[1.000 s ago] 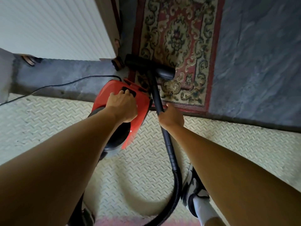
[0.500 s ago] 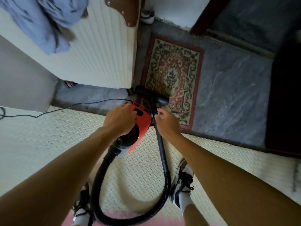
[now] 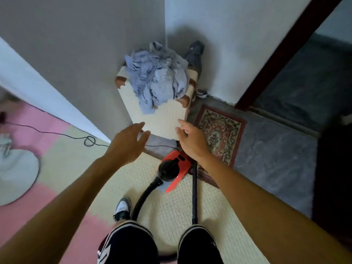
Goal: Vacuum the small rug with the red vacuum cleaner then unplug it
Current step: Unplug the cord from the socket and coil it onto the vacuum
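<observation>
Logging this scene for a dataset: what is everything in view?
small patterned rug: one, red and beige, on grey floor
red canister vacuum cleaner: one, red and black, by the rug's corner
black vacuum hose: one, black, from the vacuum's rear
white ribbed basket: one, white, in the corner
crumpled blue clothes: one heap, blue, on basket
thin black cord: one, black, across the foam mats
left hand: one, empty, left of vacuum
right hand: one, empty, above vacuum

No readable text, label, brand or number.

The black raised patch on the red plastic vacuum cleaner body (image 3: 185,165), just below the fingers (image 3: 182,124) of the right hand (image 3: 192,141), is too blurred to read. The white stripes on the dark trousers (image 3: 131,242), well below both hands, form no letters.
</observation>
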Demonstrator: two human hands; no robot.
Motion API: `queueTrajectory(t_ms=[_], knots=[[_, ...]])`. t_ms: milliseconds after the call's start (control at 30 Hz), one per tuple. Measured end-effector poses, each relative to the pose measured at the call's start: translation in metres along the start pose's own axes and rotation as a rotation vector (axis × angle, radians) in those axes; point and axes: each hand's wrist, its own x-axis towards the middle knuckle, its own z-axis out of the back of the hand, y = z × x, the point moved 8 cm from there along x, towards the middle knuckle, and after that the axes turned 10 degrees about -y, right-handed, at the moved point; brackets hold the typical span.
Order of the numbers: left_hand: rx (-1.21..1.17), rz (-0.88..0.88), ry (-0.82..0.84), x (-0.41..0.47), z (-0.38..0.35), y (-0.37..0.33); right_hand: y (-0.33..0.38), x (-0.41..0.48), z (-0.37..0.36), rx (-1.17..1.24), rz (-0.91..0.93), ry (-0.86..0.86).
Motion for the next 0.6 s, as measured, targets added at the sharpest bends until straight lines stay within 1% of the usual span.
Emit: queueTrajectory(t_ms=[167, 333, 467, 600], knots=[[-0.032, 0.138, -0.179, -0.091, 0.076, -0.037, 0.088, -0.049, 0.046, -0.052, 0.251, 0.114], [0.042, 0.209, -0.303, -0.167, 0.155, -0.066, 0.178, -0.11, 0.084, -0.101, 0.503, 0.184], [0.117, 0.225, -0.444, -0.225, 0.224, -0.069, 0.242, -0.164, 0.088, -0.151, 0.648, 0.261], [0.11, 0.266, -0.549, -0.288, 0.284, -0.052, 0.306, -0.225, 0.077, -0.079, 0.748, 0.282]])
